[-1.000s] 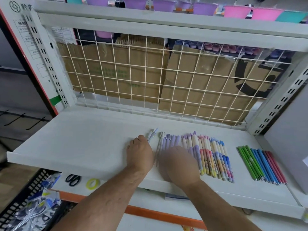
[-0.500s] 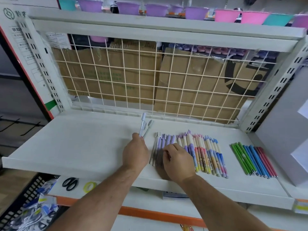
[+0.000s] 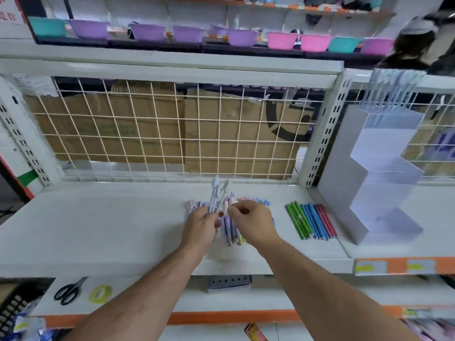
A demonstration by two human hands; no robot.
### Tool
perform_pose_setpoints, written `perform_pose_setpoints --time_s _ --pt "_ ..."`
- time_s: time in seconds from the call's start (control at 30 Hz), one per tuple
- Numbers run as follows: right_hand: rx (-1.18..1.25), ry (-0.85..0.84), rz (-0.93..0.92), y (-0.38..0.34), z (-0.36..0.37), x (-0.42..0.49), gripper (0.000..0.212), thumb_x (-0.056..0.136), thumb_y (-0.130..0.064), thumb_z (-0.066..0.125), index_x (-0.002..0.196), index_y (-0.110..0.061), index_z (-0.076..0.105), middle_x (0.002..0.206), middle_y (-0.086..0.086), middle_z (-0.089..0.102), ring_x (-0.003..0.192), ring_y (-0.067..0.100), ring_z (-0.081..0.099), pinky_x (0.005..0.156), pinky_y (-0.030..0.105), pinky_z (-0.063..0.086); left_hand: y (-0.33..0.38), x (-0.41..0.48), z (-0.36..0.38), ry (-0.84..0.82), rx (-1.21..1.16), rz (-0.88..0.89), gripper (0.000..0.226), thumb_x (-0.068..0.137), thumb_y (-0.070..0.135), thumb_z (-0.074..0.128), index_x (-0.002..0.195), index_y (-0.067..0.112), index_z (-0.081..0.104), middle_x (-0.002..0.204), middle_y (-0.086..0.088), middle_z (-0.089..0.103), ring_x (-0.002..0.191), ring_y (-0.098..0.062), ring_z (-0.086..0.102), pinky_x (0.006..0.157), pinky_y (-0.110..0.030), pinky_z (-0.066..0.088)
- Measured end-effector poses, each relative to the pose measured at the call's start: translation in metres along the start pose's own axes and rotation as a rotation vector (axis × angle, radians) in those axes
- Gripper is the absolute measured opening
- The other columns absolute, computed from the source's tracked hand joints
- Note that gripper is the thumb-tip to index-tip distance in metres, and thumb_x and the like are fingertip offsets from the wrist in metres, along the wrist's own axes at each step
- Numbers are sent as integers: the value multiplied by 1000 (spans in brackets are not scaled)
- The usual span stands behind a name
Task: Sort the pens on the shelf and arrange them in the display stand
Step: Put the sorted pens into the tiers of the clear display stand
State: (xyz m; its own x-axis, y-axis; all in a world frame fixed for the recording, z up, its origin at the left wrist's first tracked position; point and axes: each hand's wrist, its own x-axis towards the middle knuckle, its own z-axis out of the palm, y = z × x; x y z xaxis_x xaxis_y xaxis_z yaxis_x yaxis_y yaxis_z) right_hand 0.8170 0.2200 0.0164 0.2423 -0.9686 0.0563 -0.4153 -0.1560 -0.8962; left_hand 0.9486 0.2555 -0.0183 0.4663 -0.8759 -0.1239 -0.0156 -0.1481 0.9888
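Pale pens, two or perhaps three, stand nearly upright in the left grip. Its fingers curl round their lower ends, so the capped tops fan slightly apart above the knuckles and lean a little toward the wire back of the shelf. The right grip is just beside them on the right. It is narrow, with thumb and forefinger drawn together close against the bundle, and I cannot tell whether it pinches one of those pens or only nears it. Under both grips, partly hidden by them, the pastel row of purple, pink and blue pens lies flat on the shelf with long axes running front to back. Further right, well apart from the hands, a sorted group of green, blue and red pens lies the same way, side by side and touching. The display stand, white and stepped in tiers, stands beyond that group, past the shelf's right upright. The bundle's way to it therefore runs rightward and slightly back, and the right grip is the nearer of the two. Being upright already, the bundle likely needs little turning to drop into a tier. These pens look slim, smooth and light, and they probably slide easily against each other. Something pale stands in the stand's top tier, too blurred to name.
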Motion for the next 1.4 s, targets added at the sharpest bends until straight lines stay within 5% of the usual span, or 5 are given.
perform_pose_setpoints --time_s 0.33,0.53,0.73,1.07,1.4 --pt "156 17 33 27 -116 -12 15 87 -15 73 75 -11 66 71 3 65 62 14 58 62 36 53 28 -61 118 -177 15 90 21 104 15 42 96 24 60 59 -7 55 47 -20 44 43 -23 28" --pt "164 11 6 45 -192 -20 16 84 -18 75 73 -12 64 63 -4 61 58 12 53 53 28 46 46 -99 191 -182 -48 63 21 105 25 40 93 18 56 69 -9 45 45 -11 36 43 -23 23" --pt "175 -1 -36 55 -244 -12 18 85 -16 74 71 -13 64 64 -3 64 61 11 60 59 24 50 68 -120 241 -158 -140 77 25 99 10 36 75 13 46 64 -11 39 47 -14 29 49 -26 16" --pt "183 83 -57 34 -291 43 16 88 -12 71 75 -5 64 63 4 64 46 4 55 44 15 40 112 -73 279 -274 -118 190 25 100 4 40 90 7 63 68 -11 59 57 -19 53 48 -26 41" --pt "84 179 -134 15 -334 101 16 87 -13 71 73 -12 64 70 5 66 61 15 63 57 28 49 150 -19 320 -399 -203 265 21 103 4 42 98 9 62 79 -14 68 68 -27 68 64 -36 53"
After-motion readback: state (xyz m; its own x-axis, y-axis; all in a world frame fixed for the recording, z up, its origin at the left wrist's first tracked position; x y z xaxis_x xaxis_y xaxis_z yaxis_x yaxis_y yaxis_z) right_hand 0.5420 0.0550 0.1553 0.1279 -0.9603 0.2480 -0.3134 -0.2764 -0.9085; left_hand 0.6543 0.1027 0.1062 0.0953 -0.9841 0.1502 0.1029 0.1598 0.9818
